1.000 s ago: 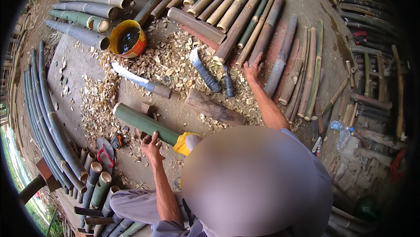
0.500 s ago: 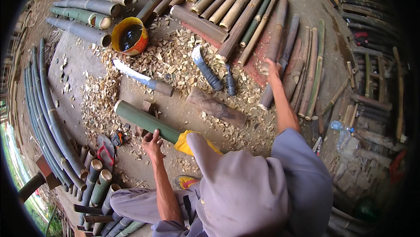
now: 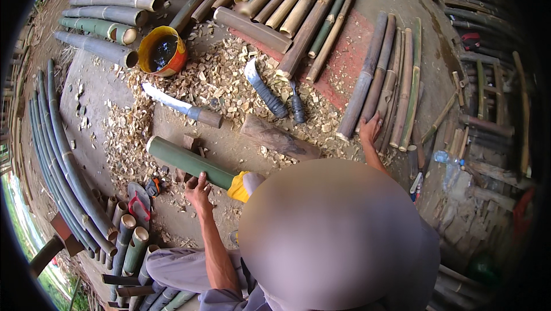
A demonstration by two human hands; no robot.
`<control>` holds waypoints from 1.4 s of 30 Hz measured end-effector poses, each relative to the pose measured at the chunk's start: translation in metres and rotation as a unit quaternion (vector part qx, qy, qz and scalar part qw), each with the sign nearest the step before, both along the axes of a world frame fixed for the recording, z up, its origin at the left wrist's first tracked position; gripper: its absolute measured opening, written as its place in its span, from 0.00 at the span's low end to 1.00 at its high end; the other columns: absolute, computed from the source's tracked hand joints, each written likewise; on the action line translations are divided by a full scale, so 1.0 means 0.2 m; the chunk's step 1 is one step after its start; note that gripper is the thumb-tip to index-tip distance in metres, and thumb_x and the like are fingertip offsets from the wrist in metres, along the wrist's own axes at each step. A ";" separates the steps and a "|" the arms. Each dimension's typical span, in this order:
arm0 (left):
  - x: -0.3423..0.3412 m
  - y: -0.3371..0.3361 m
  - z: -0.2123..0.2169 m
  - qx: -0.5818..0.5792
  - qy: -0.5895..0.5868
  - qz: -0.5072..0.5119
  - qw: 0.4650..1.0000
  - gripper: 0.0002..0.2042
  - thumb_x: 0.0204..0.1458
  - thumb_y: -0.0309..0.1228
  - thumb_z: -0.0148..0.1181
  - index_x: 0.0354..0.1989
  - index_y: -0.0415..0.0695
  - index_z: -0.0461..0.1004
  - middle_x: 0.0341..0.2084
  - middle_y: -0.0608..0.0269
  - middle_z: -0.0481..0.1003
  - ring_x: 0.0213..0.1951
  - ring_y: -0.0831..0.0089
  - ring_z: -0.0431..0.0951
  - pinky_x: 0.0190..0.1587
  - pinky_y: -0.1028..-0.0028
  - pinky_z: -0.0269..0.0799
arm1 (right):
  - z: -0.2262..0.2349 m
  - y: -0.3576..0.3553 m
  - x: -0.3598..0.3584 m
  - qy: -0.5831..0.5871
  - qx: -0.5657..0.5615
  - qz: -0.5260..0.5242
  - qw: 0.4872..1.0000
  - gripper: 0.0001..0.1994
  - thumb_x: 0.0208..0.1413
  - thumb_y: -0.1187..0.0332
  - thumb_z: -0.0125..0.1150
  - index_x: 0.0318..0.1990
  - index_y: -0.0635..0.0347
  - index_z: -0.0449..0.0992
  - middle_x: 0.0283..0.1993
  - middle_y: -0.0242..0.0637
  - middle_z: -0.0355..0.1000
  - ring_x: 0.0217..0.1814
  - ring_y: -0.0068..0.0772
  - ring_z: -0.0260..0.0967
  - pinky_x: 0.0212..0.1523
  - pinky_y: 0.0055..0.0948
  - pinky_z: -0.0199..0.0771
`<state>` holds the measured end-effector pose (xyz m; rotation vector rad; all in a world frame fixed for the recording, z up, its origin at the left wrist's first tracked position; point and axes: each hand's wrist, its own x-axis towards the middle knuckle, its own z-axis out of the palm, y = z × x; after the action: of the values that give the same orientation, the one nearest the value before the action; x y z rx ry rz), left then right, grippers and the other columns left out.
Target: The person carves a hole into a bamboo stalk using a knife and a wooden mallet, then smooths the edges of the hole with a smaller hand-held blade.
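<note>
Head view: brown pole shifted right.
I log the right hand at its near end, red patch newly exposed beyond those fingers; left hand touches green tube at its fingertips. I cannot tell either grip.

I'm looking over a grey concrete floor, with a faded red patch spreading across it and a dark streak running down the far right. Brown earth is showing at the upper left. Daylight is shining in at the lower left, catching some greenery there.
</note>
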<state>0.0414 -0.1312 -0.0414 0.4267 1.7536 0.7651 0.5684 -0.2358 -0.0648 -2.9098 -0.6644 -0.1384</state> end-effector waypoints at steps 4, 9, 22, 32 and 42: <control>-0.02 0.00 0.01 0.005 0.006 0.005 1.000 0.21 0.44 0.38 0.70 0.41 0.40 0.70 0.28 0.69 0.72 0.27 0.79 0.71 0.32 0.77 0.68 | 0.01 0.02 -0.19 -0.025 -0.078 0.068 0.994 0.31 0.49 0.59 0.60 0.60 0.61 0.60 0.55 0.57 0.61 0.55 0.57 0.60 0.55 0.47 0.62; -0.02 0.01 0.00 0.001 0.001 0.003 1.000 0.22 0.44 0.38 0.70 0.42 0.39 0.70 0.29 0.68 0.73 0.28 0.79 0.71 0.32 0.77 0.68 | -0.01 0.15 -0.36 0.097 -0.124 0.016 0.987 0.41 0.49 0.58 0.60 0.67 0.54 0.43 0.61 0.58 0.56 0.52 0.60 0.65 0.49 0.50 0.68; -0.04 0.00 -0.01 0.006 0.002 0.014 1.000 0.20 0.45 0.36 0.69 0.42 0.40 0.70 0.29 0.68 0.73 0.27 0.79 0.71 0.31 0.76 0.68 | -0.13 0.19 -0.37 0.207 0.061 -0.048 0.975 0.56 0.37 0.61 0.68 0.69 0.49 0.30 0.55 0.69 0.60 0.55 0.67 0.61 0.56 0.50 0.63; -0.03 -0.01 -0.03 0.010 -0.008 0.023 1.000 0.17 0.46 0.35 0.68 0.39 0.42 0.70 0.28 0.69 0.74 0.25 0.81 0.71 0.28 0.79 0.67 | -0.24 0.15 -0.33 0.165 0.074 -0.101 0.978 0.44 0.39 0.56 0.67 0.62 0.65 0.50 0.51 0.62 0.66 0.52 0.61 0.66 0.53 0.47 0.66; -0.05 -0.01 -0.04 0.023 -0.002 0.021 1.000 0.16 0.45 0.36 0.69 0.38 0.42 0.72 0.28 0.70 0.74 0.25 0.81 0.71 0.29 0.79 0.66 | -0.19 0.18 -0.37 0.185 0.065 -0.110 0.974 0.45 0.39 0.57 0.67 0.63 0.66 0.49 0.53 0.63 0.64 0.54 0.62 0.64 0.54 0.47 0.65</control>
<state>0.0317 -0.1331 -0.0496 0.4204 1.7494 0.8364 0.4948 -0.2005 -0.1021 -2.7617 -0.2612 0.3169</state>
